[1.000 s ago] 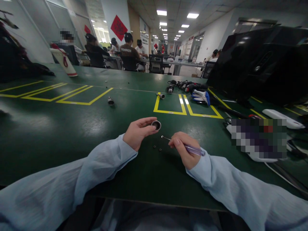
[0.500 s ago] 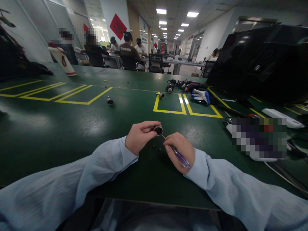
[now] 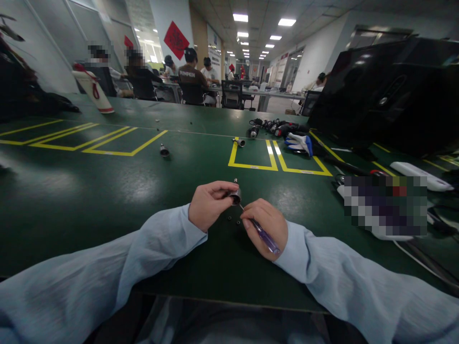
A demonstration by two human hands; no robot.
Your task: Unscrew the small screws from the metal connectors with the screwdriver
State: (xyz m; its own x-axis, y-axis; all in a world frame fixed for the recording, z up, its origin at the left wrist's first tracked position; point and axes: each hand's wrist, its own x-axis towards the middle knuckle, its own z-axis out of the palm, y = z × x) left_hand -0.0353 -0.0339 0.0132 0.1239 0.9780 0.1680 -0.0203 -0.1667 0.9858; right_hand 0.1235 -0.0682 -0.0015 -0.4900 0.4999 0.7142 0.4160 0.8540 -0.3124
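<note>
My left hand grips a small metal cup-shaped part between thumb and fingers, its hollow end tilted toward me and a thin stem showing on top. Wrapped round a screwdriver with a clear purple handle is my right hand; the blade points up at the rim of the metal part. Whether the tip touches it I cannot tell. Two tiny dark ring-like pieces, one a small nut-like piece, lie on the green table below. Farther off rest a similar metal part and another metal part.
Yellow tape outlines mark the table. A white and blue glove and a corded tool lie at the back right, near a large black case. A pale cup stands back left. People sit at desks beyond.
The metal part has tipped, so its stem now shows above my left fingers and its opening faces lower. My right hand and the screwdriver have shifted slightly left.
</note>
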